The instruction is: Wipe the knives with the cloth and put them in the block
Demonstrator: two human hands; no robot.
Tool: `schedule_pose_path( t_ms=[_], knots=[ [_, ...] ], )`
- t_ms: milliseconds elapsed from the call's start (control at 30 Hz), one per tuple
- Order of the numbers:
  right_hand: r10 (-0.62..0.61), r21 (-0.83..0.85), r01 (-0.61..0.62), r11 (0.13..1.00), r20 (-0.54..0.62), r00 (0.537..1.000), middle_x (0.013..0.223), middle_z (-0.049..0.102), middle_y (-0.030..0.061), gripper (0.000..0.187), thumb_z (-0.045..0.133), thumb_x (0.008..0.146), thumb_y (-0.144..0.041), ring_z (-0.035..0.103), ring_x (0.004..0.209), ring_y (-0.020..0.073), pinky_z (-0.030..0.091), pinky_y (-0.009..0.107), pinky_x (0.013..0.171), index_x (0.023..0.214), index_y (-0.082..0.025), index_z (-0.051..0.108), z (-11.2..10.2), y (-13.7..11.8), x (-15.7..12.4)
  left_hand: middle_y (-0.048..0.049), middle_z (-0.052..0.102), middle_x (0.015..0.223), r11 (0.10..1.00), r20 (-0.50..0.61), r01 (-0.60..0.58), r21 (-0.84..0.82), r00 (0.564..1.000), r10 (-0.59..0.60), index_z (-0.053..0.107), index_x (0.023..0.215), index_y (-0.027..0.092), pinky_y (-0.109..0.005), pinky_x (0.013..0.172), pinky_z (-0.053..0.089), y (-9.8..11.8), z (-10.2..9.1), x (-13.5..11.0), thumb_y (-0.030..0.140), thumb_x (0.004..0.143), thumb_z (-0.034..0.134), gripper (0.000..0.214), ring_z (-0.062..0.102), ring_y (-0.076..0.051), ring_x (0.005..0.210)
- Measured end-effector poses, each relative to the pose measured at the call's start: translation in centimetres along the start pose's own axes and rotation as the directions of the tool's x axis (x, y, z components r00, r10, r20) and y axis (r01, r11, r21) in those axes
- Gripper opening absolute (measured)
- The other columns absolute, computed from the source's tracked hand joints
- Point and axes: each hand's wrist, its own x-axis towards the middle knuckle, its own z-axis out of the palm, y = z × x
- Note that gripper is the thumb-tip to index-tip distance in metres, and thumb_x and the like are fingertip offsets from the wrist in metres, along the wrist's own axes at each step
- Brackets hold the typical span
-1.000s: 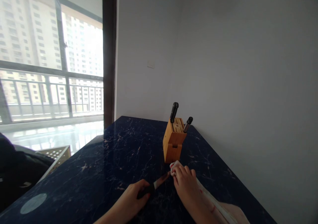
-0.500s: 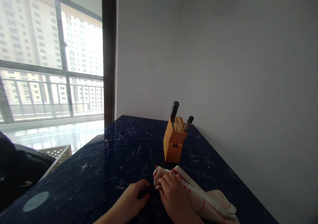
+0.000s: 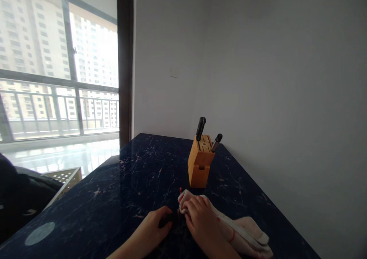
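Observation:
My left hand (image 3: 156,225) is closed around the black handle (image 3: 165,220) of what looks like a knife, dark against the table; no blade can be made out. Just right of it, my right hand (image 3: 200,217) grips a white towel (image 3: 243,230) with red marks, fingers curled over its bunched left end. The towel's other end trails to the lower right across the table. A small red tip (image 3: 180,190) shows beyond the towel's left end. Behind the hands stands a wooden knife block (image 3: 198,171), with two dark-handled tools, one a knife (image 3: 201,129), in its top.
The dark blue marbled table (image 3: 137,171) reaches back to the grey wall (image 3: 272,79). At its left front is a pale round patch (image 3: 40,233). Black fabric (image 3: 25,190) and a perforated pale frame (image 3: 67,178) stand beside the left edge, near large windows (image 3: 57,60).
My right hand and the towel's gripped end have shifted slightly, and the red tip shows more clearly. My left hand keeps its hold; the view has moved a little.

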Motion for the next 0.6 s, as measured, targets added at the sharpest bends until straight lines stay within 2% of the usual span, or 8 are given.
schedule_pose_path(
  t_ms=[100,267,433,600],
  knots=[
    [0.050,0.032,-0.049,0.998,-0.018,0.999,0.090,0.057,-0.0035,0.017,0.053,0.074,-0.010,0.047,0.087,0.0163,0.027,0.032,0.081,0.082,-0.024,0.052,0.10,0.19,-0.03,0.0019,0.065,0.076,1.000,-0.007,0.005,0.013,1.000,-0.005,0.060,0.089,0.019,-0.021,0.063,0.040,-0.07,0.05,0.01,0.020,0.073,0.044,0.022,0.056,-0.014,0.069],
    [-0.032,0.023,0.032,0.999,0.017,0.999,0.087,0.057,-0.0045,0.016,0.052,0.075,-0.012,0.047,0.087,0.0156,0.026,0.033,0.086,0.084,-0.025,0.051,0.27,-0.09,-0.11,0.0015,0.064,0.077,1.000,-0.010,-0.008,-0.003,1.000,0.008,0.060,0.087,0.018,-0.020,0.062,0.040,-0.33,0.21,0.14,0.019,0.073,0.044,0.021,0.057,-0.014,0.067],
    [0.059,-0.044,-0.059,0.997,-0.010,0.998,0.089,0.057,-0.0027,0.016,0.053,0.072,-0.010,0.047,0.088,0.0163,0.026,0.033,0.084,0.081,-0.024,0.053,0.34,0.15,-0.08,0.0015,0.064,0.075,1.000,-0.013,0.012,0.004,1.000,-0.011,0.060,0.089,0.018,-0.021,0.060,0.040,-0.45,0.23,0.22,0.020,0.073,0.045,0.022,0.057,-0.014,0.067],
    [-0.009,0.025,0.009,1.000,0.015,1.000,0.088,0.058,-0.0027,0.016,0.053,0.074,-0.011,0.048,0.087,0.0173,0.026,0.033,0.084,0.083,-0.024,0.054,0.59,-0.14,-0.17,0.0013,0.064,0.075,1.000,-0.017,-0.007,0.009,1.000,0.007,0.060,0.087,0.018,-0.021,0.061,0.040,-0.51,0.29,0.28,0.018,0.071,0.045,0.022,0.056,-0.014,0.066]
  ],
)
